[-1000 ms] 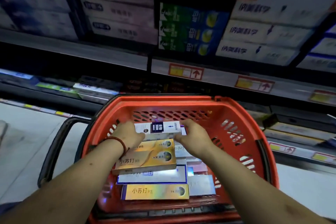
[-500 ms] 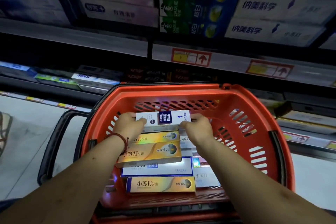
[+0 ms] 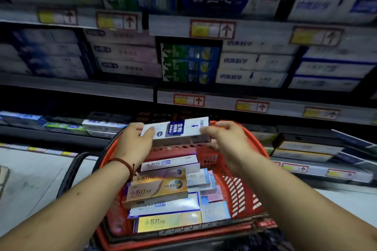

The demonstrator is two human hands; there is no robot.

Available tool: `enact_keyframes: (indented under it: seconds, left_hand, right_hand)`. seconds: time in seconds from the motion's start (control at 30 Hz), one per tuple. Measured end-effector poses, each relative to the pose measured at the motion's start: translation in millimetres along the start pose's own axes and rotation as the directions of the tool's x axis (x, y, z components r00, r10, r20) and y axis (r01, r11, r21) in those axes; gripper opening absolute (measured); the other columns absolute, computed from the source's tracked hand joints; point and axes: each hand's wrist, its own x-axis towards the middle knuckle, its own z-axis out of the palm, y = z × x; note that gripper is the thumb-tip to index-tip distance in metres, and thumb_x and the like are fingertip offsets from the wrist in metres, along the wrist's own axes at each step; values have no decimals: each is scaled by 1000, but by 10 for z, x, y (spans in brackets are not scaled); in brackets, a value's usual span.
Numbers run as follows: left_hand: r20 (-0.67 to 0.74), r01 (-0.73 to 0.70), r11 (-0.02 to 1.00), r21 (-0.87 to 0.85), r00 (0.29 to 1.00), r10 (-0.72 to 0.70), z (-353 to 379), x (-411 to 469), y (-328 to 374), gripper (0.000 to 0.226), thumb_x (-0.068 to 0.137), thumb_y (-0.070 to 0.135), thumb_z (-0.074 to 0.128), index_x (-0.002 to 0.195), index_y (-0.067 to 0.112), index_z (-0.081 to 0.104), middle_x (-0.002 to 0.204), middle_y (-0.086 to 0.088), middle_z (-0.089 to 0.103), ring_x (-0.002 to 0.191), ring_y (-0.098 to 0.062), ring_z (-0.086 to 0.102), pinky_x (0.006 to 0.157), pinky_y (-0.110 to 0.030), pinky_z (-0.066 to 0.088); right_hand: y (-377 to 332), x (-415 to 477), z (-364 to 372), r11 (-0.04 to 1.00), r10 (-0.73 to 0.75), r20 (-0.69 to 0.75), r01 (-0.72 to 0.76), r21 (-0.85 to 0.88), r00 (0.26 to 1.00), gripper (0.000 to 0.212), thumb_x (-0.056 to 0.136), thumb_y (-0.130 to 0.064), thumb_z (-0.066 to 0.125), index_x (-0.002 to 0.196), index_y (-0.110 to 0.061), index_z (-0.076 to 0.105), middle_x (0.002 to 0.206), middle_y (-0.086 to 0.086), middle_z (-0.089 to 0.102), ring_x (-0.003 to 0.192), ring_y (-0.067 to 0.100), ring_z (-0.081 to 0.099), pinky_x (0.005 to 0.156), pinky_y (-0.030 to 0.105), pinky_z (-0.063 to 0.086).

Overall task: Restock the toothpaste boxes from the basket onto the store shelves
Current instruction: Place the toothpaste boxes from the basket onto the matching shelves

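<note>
White toothpaste box [image 3: 176, 129] lifted above the red basket [image 3: 240, 171], centre frame.
Left hand [image 3: 133, 141] and right hand [image 3: 226, 138] pinch its ends; a light end-grip could let it drop.

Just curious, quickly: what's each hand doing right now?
Left hand: grips the left end of the white-and-blue toothpaste box.
Right hand: pinches the same box's right end.
</note>
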Motion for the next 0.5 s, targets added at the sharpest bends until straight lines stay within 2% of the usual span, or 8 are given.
enact_keyframes:
  seconds: [0.07, 0.13, 0.2, 0.23, 0.3, 0.37, 0.47, 0.5]
  left_hand:
    - [42, -16, 997, -77, 999, 20, -64, -97, 157, 38, 92, 41, 67, 123, 20, 61, 120, 0, 65, 105, -22, 63, 93, -33, 48]
    - [103, 14, 990, -137, 995, 0, -100, -207, 234, 42, 78, 53, 71, 111, 28, 65, 116, 1, 68, 103, -20, 66, 98, -45, 53]
    - [227, 98, 973, -208, 973, -49, -90, -308, 243, 48, 70, 56, 72, 109, 28, 68, 115, 0, 70, 105, -22, 68, 98, -49, 54]
    - [316, 150, 955, -258, 947, -63, -78, -391, 280, 46, 73, 54, 75, 110, 27, 70, 116, -2, 72, 103, -23, 69, 95, -48, 54]
    - [495, 270, 890, -368, 867, -58, -49, -526, 384, 36, 85, 51, 71, 107, 23, 75, 104, -4, 76, 89, -22, 73, 84, -41, 53]
    - [613, 414, 758, -504, 789, -23, -35, -614, 522, 40, 92, 52, 61, 99, 16, 78, 87, -10, 73, 71, -22, 70, 74, -36, 56]
    - [631, 510, 580, -635, 776, 9, -33, -643, 609, 43, 91, 49, 64, 105, 9, 72, 96, -16, 70, 87, -27, 69, 80, -38, 59]
    - [611, 518, 548, -657, 791, -16, -33, -614, 598, 42, 88, 44, 67, 110, 9, 72, 101, -16, 69, 89, -27, 68, 84, -40, 57]
  right_hand:
    - [-193, -147, -12, 998, 34, 52, -37, 54, 998, 36, 81, -19, 80, 109, 1, 69, 94, 12, 73, 72, 22, 68, 68, 34, 58]
    - [-314, -306, 2, 999, -6, 70, 2, 46, 998, 26, 86, -20, 75, 101, 1, 73, 87, 14, 73, 69, 27, 64, 64, 34, 55]
    - [-355, -444, 43, 984, -155, 19, 156, -92, 988, 20, 84, -19, 75, 101, -9, 74, 88, 6, 77, 76, 23, 72, 66, 30, 57]
    - [-344, -495, 74, 950, -254, -5, 248, -189, 967, 22, 82, -18, 75, 103, -16, 71, 88, -2, 76, 79, 13, 72, 67, 24, 55]
    - [-336, -617, 149, 825, -430, 26, 405, -393, 902, 34, 78, -23, 75, 110, -28, 64, 92, -13, 71, 83, 1, 67, 68, 13, 50]
    - [-282, -719, 259, 659, -518, 122, 486, -574, 847, 45, 75, -34, 73, 117, -36, 57, 101, -15, 63, 88, 3, 62, 75, 21, 50]
    - [-167, -883, 421, 368, -570, 326, 589, -720, 754, 58, 79, -38, 66, 133, -41, 45, 107, -10, 47, 98, 15, 52, 82, 31, 50]
    - [-138, -908, 452, 313, -561, 387, 621, -719, 731, 60, 82, -41, 64, 137, -42, 40, 110, -9, 42, 103, 16, 47, 85, 33, 50]
